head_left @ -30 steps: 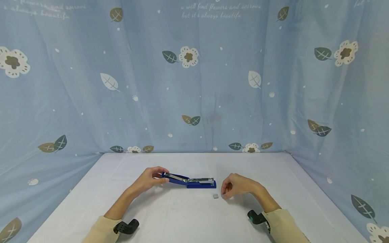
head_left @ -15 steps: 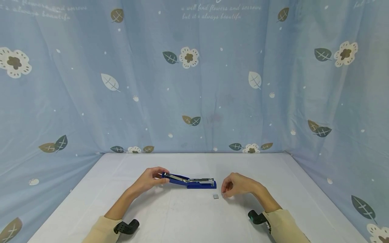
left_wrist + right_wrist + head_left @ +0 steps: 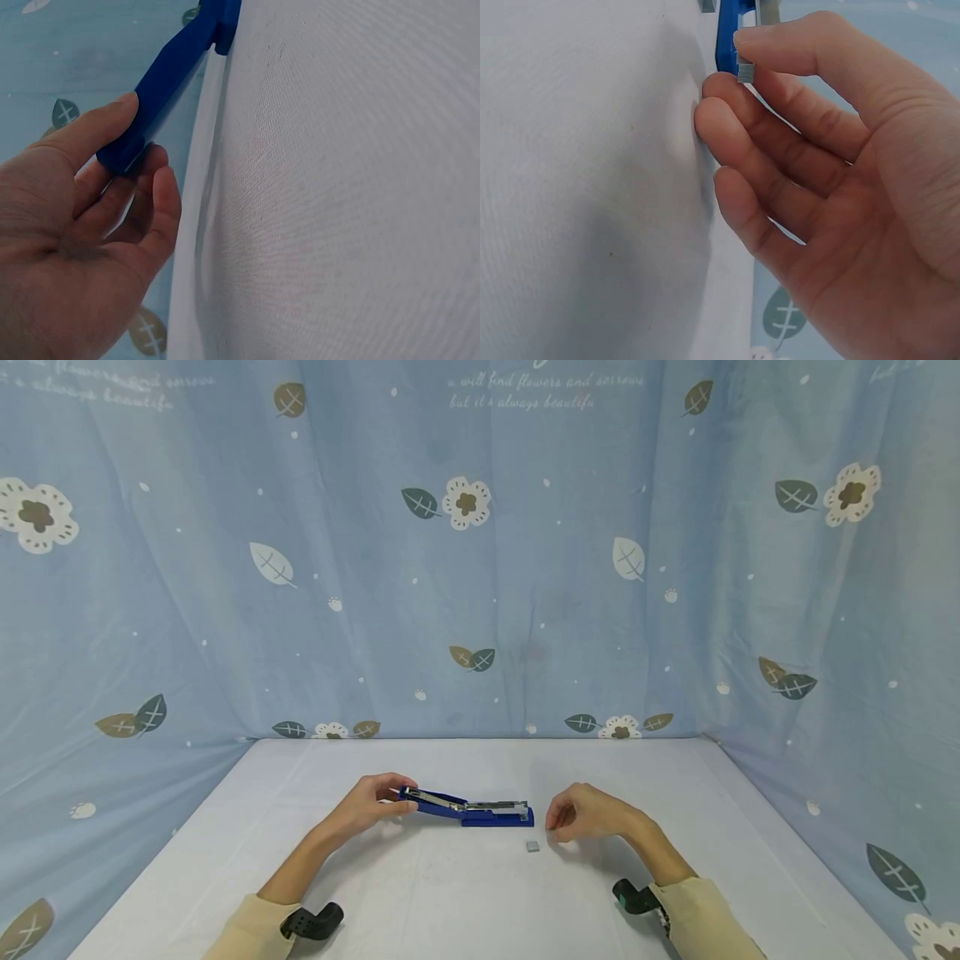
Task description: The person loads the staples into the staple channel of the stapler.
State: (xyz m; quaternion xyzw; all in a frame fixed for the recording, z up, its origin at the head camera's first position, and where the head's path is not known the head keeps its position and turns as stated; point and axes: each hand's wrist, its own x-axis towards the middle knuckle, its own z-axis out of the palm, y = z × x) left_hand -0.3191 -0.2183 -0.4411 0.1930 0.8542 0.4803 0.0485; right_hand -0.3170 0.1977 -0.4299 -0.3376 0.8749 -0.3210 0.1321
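A blue stapler (image 3: 497, 819) lies folded wide open, its base flat on the table and its metal magazine showing. My left hand (image 3: 367, 803) grips the end of its raised arm, thumb on one side and fingers beneath; the left wrist view shows that blue arm (image 3: 169, 79) up close. With thumb and index finger, my right hand (image 3: 588, 814) pinches a small strip of staples (image 3: 745, 73) just to the right of the stapler's base. The other fingers of this hand are loosely bent. A second grey strip of staples (image 3: 532, 846) lies on the table between the right fingertips and the stapler.
The white-covered table (image 3: 435, 902) ends at a blue curtain (image 3: 480, 568) printed with leaves and flowers, which hangs behind and along both sides. Black wrist cameras sit on both of my forearms, close over the tabletop.
My right hand has risen slightly from the table with the staples in its pinch. The left hand and the stapler have stayed in place.
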